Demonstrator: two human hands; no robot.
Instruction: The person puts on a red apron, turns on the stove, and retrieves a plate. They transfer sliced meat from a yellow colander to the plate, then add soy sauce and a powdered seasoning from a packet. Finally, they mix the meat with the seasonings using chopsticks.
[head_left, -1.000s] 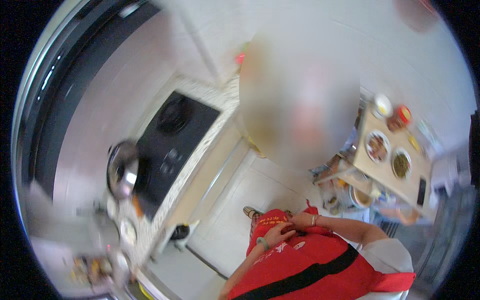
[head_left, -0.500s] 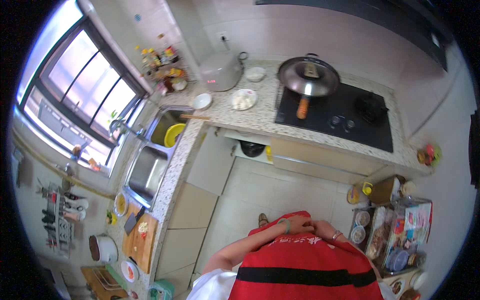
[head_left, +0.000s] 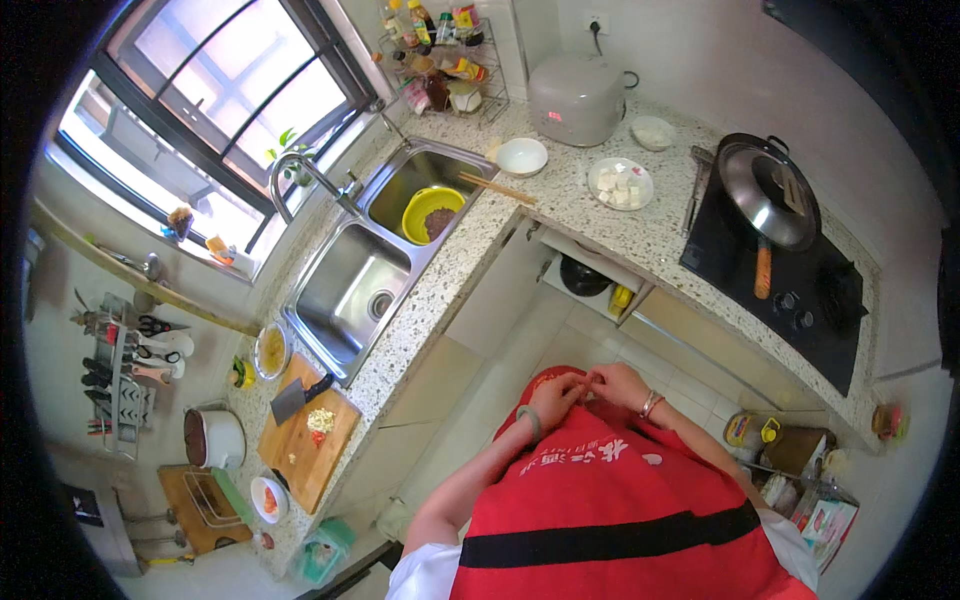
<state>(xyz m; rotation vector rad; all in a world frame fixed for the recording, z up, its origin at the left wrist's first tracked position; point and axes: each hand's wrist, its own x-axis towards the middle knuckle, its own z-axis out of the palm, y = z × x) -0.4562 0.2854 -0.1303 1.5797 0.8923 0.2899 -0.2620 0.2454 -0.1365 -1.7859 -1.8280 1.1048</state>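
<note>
My left hand [head_left: 557, 400] and my right hand [head_left: 618, 386] meet in front of the red apron [head_left: 620, 490] that I wear. The fingers of both are bent and drawn together at the tips. Whatever they pinch, if anything, is too small or hidden to name. A band circles my left wrist and bracelets circle my right. Beyond the hands, a low cabinet stands open with a black pot [head_left: 584, 278] inside.
Left lies a double sink [head_left: 345, 290] with a yellow basin [head_left: 412, 220]. A cutting board [head_left: 335, 455] carries a cleaver [head_left: 290, 402] and chopped pieces. Ahead are a rice cooker [head_left: 575, 100], a plate of white cubes [head_left: 620, 205], and a lidded wok [head_left: 765, 200] on the black cooktop [head_left: 725, 255].
My view has turned left, so the sink, rice cooker and wok sit farther right in the picture. The hands remain together at the apron.
</note>
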